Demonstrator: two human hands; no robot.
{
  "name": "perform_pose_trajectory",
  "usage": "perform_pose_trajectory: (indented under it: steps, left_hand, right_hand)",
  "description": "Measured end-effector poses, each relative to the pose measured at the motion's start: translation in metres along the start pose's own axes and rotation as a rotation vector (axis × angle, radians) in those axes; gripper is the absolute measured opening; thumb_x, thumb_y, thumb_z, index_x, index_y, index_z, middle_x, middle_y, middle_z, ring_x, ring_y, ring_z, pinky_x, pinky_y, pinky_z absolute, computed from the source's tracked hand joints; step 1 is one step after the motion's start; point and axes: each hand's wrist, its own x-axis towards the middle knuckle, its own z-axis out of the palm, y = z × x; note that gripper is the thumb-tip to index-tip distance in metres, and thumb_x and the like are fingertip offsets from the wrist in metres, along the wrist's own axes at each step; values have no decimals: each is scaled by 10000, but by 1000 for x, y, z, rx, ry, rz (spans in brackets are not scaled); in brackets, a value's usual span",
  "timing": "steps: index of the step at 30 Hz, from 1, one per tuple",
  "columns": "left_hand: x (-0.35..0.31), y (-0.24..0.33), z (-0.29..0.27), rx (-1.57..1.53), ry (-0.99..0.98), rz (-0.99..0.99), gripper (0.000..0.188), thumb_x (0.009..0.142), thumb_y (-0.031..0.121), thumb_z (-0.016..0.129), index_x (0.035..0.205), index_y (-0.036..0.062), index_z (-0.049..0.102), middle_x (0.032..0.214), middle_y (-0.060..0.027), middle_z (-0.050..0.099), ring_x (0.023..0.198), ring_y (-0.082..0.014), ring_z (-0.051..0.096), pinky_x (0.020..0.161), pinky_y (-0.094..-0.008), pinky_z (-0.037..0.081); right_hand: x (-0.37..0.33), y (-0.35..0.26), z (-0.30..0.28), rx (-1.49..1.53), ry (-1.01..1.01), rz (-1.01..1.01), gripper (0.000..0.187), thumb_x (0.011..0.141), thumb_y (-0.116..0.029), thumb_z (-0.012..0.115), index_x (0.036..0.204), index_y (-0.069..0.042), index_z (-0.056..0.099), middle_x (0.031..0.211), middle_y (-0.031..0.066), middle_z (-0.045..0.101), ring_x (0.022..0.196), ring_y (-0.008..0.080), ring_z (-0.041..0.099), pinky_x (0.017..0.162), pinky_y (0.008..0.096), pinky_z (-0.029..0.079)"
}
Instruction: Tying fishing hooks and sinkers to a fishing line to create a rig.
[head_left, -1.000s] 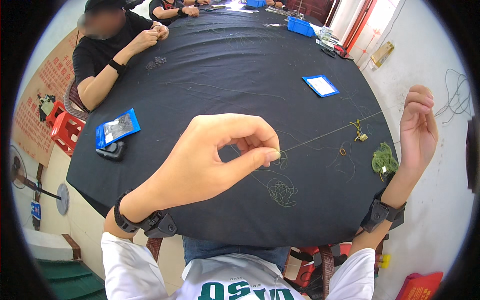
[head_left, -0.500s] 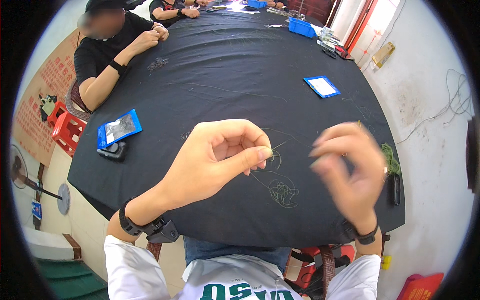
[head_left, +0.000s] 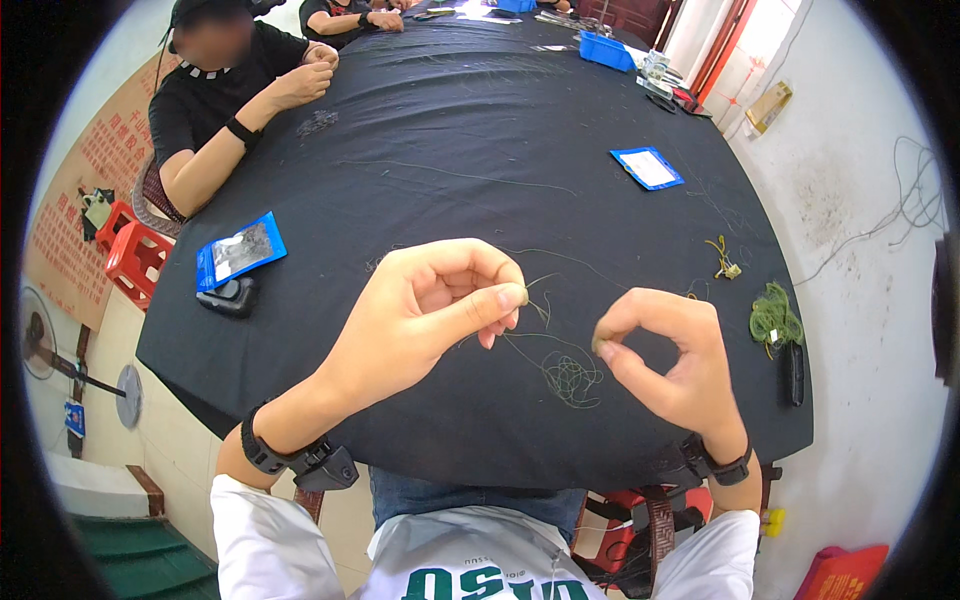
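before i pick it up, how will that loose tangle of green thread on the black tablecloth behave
The loose tangle of green thread will probably be floppy, as its loops lie slack on the black tablecloth. It looks very light, being only thin strand. It may snag or knot when pulled, since its loops cross.

I count two hands, left hand (head_left: 400, 300) and right hand (head_left: 695, 375); two blue packets, one left of the left fingers (head_left: 511, 296) (head_left: 240, 252), one beyond the right fingers (head_left: 655, 306) (head_left: 648, 168); one thread tangle (head_left: 570, 378) between; one green bundle (head_left: 772, 318) rightward; two blue boxes (head_left: 605, 52) far beyond.
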Motion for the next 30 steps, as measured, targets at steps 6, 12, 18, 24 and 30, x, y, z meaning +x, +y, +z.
perform_pose_trajectory:
  steps: [6,12,18,24,30]
  left_hand:
    - [-6,6,6,28,-6,-10,88,866,71,589,889,-14,591,781,-38,578,701,-90,543,625,-222,445]
    - [-10,5,14,154,-2,51,88,870,53,584,901,-30,589,798,-37,584,725,-75,542,637,-207,437]
    - [-15,7,7,189,25,58,89,872,49,581,898,-36,587,806,-44,582,718,-76,537,633,-208,434]
    - [-15,9,13,234,-17,12,71,861,25,581,899,-34,592,832,-46,589,762,-93,561,669,-216,452]
    - [-16,8,16,468,-132,30,55,826,11,613,861,-30,611,804,-61,619,717,-99,582,659,-230,473]
  right_hand:
    - [7,-11,-2,259,82,221,198,804,-29,608,998,-11,577,983,72,611,710,70,586,615,194,470]
    - [9,-17,22,494,-145,402,142,833,-77,626,953,-7,600,786,34,640,650,64,595,563,190,471]
    - [6,2,-7,251,-260,369,141,846,-81,609,957,6,620,745,43,648,617,54,585,535,181,459]
    - [15,-10,-1,533,-267,502,317,863,-128,610,1145,-9,527,815,59,650,593,57,571,479,170,418]
    - [13,4,-9,477,-350,341,151,881,-126,582,872,16,632,739,-8,594,642,15,477,554,184,370]
